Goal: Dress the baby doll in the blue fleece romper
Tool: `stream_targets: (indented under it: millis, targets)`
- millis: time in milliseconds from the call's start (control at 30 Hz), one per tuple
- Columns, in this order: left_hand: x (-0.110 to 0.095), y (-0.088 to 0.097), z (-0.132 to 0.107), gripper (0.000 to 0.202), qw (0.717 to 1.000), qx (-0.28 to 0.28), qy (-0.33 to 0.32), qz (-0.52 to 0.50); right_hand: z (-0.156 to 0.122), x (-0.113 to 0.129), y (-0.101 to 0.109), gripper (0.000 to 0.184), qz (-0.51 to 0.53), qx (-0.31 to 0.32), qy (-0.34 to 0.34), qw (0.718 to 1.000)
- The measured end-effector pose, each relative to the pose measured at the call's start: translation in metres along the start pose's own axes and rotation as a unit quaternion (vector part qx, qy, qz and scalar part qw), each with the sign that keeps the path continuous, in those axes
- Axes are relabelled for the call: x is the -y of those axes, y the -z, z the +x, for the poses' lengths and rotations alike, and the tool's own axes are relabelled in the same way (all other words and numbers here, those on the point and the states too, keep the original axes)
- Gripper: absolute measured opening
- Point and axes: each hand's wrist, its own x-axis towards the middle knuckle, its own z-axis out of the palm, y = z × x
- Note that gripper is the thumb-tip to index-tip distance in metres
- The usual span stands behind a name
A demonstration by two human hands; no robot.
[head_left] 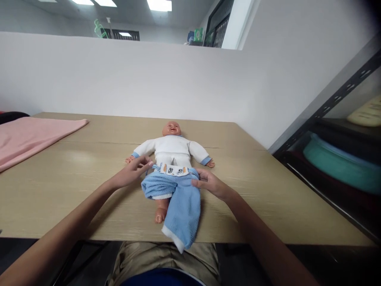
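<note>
A baby doll [172,147] in a white top lies on its back on the wooden table [89,178], head away from me. Light blue trousers [178,198] are partly on it: one leg bunched near the hip with a bare foot showing, the other hanging past the table's front edge. My left hand [132,171] grips the waistband on the doll's left side in view. My right hand [208,182] pinches the blue fabric at the other hip.
A pink cloth [26,137] lies spread at the table's far left. A white partition wall stands behind the table. A dark metal shelf [336,159] with a teal cushion and a yellow item stands at the right. My lap is just under the front edge.
</note>
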Motion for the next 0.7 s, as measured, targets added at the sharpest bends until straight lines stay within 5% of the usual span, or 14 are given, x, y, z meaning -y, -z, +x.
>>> stream_targets:
  millis: [133,300,400,567,700]
  targets:
    - [-0.040,-0.006,0.017,0.053,0.991,0.019,-0.075,0.109,0.001,-0.001,-0.007,0.067,0.020,-0.036,0.030,0.999]
    - [-0.079,-0.024,0.057,0.051,0.942,0.267,-0.093,0.179,0.004,0.001,-0.019,0.056,0.031,-0.054,0.062,0.996]
    - [-0.075,-0.031,0.077,0.041,0.929,0.342,-0.080,0.120,-0.001,0.003,-0.020,0.063,0.010,-0.050,0.032,0.998]
    - [-0.058,-0.034,0.081,0.042,0.947,0.313,-0.071,0.026,-0.017,0.020,-0.012,0.055,-0.100,0.049,-0.043,0.993]
    - [-0.057,-0.037,0.077,0.040,0.910,0.409,-0.055,0.021,-0.020,0.032,-0.013,0.047,-0.106,0.048,-0.046,0.992]
